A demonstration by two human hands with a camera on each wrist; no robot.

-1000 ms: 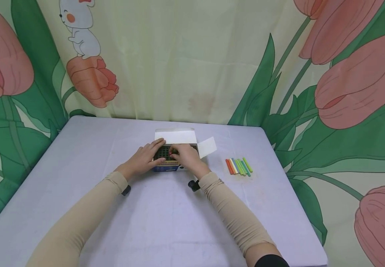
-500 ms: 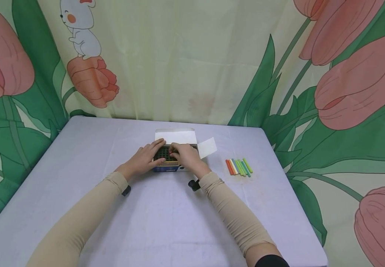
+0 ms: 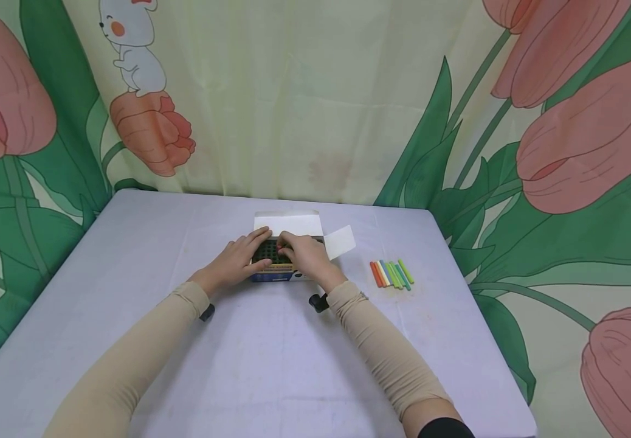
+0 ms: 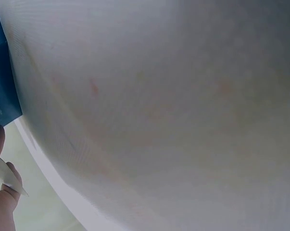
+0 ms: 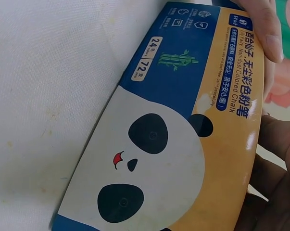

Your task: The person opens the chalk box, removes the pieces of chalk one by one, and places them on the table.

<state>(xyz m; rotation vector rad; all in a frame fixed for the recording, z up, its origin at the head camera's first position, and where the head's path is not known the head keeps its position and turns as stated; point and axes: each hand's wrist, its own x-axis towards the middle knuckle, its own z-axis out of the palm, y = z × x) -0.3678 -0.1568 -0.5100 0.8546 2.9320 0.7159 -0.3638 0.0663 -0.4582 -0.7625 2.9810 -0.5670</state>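
A box of colored chalk (image 3: 272,276) stands with its lid raised, exposing a dark inner grid of holes. Its panda-printed front (image 5: 154,159) fills much of the right wrist view. My left hand (image 3: 232,258) holds the box's left end, thumb on the front edge and fingers toward the back. Over the box's middle, my right hand (image 3: 309,258) pinches a small red or pink piece of chalk (image 3: 279,248) between thumb and finger; most of that piece is hidden. Only the blue box end (image 4: 1,72) and part of a hand show in the left wrist view.
Several chalk sticks (image 3: 389,274), orange, white, blue and green, lie in a row right of the box. The box's white lid (image 3: 287,222) points backward and a side flap (image 3: 340,242) sticks out right. A white cloth covers the table (image 3: 272,365); a tulip-printed curtain (image 3: 304,109) hangs behind.
My right hand shifts very slightly at the grid, still pinching the red or pink piece. The left hand, the box and the chalk row stay where they were.
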